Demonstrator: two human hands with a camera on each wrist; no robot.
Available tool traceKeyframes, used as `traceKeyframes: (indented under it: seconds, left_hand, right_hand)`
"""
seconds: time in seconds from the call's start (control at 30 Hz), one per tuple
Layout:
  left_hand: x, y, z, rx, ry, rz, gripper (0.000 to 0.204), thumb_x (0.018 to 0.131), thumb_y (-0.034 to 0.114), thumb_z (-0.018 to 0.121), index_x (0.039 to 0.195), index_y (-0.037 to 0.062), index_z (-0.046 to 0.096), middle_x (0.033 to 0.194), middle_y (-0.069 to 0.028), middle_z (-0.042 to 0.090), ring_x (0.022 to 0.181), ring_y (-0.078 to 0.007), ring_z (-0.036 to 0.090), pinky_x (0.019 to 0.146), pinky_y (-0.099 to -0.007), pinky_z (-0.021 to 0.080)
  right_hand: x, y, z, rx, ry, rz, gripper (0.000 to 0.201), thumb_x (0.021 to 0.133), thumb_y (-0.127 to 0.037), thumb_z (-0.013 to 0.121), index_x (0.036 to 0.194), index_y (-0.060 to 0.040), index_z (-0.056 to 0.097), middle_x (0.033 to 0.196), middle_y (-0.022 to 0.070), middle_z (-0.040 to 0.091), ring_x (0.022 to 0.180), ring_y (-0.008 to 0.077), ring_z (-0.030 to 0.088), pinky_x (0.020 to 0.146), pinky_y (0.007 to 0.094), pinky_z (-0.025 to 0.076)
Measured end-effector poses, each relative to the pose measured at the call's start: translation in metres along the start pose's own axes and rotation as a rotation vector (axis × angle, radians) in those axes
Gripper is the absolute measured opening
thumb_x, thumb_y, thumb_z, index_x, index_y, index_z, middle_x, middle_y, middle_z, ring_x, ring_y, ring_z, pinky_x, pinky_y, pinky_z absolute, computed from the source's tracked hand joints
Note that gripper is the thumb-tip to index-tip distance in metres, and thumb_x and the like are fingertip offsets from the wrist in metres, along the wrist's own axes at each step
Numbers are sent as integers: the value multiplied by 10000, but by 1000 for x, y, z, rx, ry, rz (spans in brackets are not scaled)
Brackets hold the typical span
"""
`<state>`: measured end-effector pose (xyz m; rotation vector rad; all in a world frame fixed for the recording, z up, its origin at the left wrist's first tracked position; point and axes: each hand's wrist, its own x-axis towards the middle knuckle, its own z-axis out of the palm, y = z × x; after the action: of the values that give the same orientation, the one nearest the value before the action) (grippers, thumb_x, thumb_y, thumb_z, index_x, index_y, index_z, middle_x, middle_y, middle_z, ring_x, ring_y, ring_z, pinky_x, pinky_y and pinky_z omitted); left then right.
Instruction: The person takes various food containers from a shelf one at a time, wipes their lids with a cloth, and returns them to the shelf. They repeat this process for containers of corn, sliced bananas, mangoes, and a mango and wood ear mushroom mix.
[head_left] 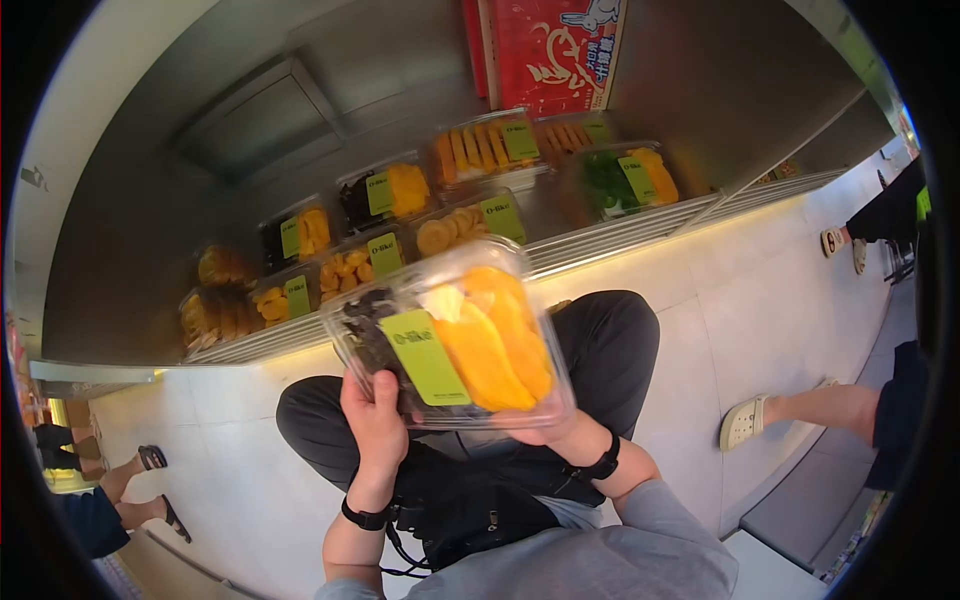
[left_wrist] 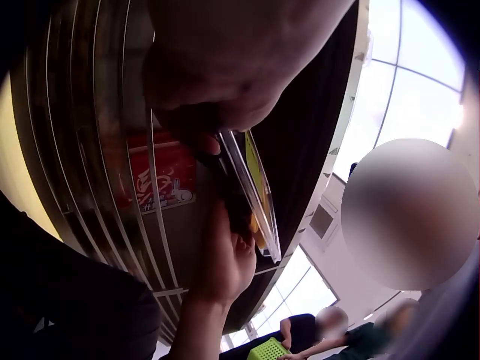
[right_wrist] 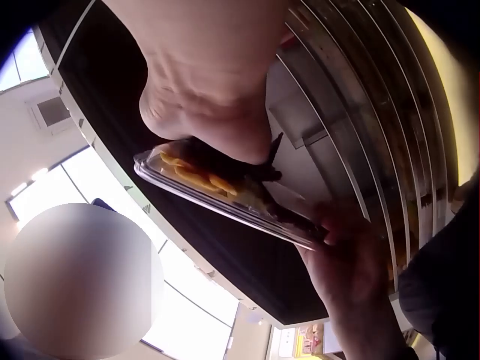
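Observation:
Both hands hold a clear plastic box of dried fruit tilted up over the lap. Its green label reads "O-like", with dark pieces on one side and orange, mango-like strips on the other. My left hand grips the lower left corner, thumb on the front edge. At the lower right, my right hand holds the box from beneath, its fingers mostly hidden behind it. Seen edge-on in the right wrist view, the box lies between the right hand and the left hand.
Ahead is a metal display shelf with several similar fruit boxes and a red printed box behind. Crossed legs are below. Other people's feet stand on the pale floor at both sides.

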<state>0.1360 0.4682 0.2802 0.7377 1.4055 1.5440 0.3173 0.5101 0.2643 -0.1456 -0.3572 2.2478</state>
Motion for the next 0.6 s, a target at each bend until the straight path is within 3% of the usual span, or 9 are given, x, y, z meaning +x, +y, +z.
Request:
traceKeyframes:
  seconds: [0.07, 0.1, 0.2, 0.23, 0.3, 0.47, 0.53, 0.6]
  left_hand:
    - [-1, -2, 2, 52, -114, -13, 437, 964, 377, 587, 1210, 30, 485, 818, -34, 619, 481, -93, 548, 368, -207, 411]
    - [-2, -7, -3, -9, -169, -66, 394, 949, 254, 634, 1220, 18, 471, 894, -36, 635, 572, -77, 580, 414, -201, 459]
    - [-3, -3, 11, 20, -202, -42, 415, 929, 249, 667, 1213, 18, 472, 911, -32, 631, 610, -68, 577, 432, -203, 469]
    - [0, -2, 13, 10, -180, -3, 411, 924, 247, 674, 1202, 20, 472, 929, -39, 635, 624, -69, 585, 435, -203, 470]
    - [7, 8, 9, 60, -130, 32, 404, 925, 244, 672, 1197, 21, 473, 936, -42, 635, 632, -68, 586, 435, -202, 468]
    - [17, 15, -3, 24, -8, 1, 369, 936, 223, 657, 1188, 20, 479, 928, -37, 631, 636, -63, 583, 436, -199, 460]
    - [16, 13, -7, 21, -98, -64, 336, 943, 197, 645, 1179, 18, 486, 898, -22, 618, 604, -56, 563, 437, -196, 454]
    - [16, 10, -9, 76, -134, -71, 326, 925, 164, 669, 1163, 15, 502, 887, -16, 617, 607, -53, 562, 442, -197, 451]
  right_hand:
    - [6, -36, 15, 281, -93, 27, 640, 995, -543, 387, 1445, -88, 406, 1464, 108, 443, 1329, 240, 447, 1099, 409, 366]
    - [7, -48, 8, 216, -82, 51, 672, 982, -581, 383, 1430, -81, 417, 1433, 110, 469, 1305, 237, 470, 1073, 392, 396]
    - [0, -37, -14, 425, -142, 146, 735, 934, -644, 436, 1396, -72, 439, 1353, 99, 529, 1247, 233, 522, 1024, 342, 446]
    - [-4, -30, -13, -239, -9, 6, 673, 980, -557, 396, 1419, -47, 402, 1382, 124, 510, 1255, 241, 522, 1047, 354, 430]
    - [-4, -21, -15, -892, 108, -134, 611, 1026, -469, 356, 1442, -21, 364, 1412, 150, 490, 1263, 250, 522, 1070, 365, 414]
    - [5, -5, -38, -188, 115, -43, 485, 1019, -280, 421, 1436, -36, 381, 1392, 170, 505, 1263, 261, 524, 1073, 375, 416]
    - [8, -11, -38, -40, 122, -14, 467, 1017, -242, 434, 1434, -39, 384, 1388, 174, 508, 1263, 264, 525, 1073, 377, 417]
    - [18, -35, -21, 90, 79, 23, 482, 956, -75, 526, 1420, -32, 399, 1372, 167, 522, 1243, 264, 540, 1064, 391, 428]
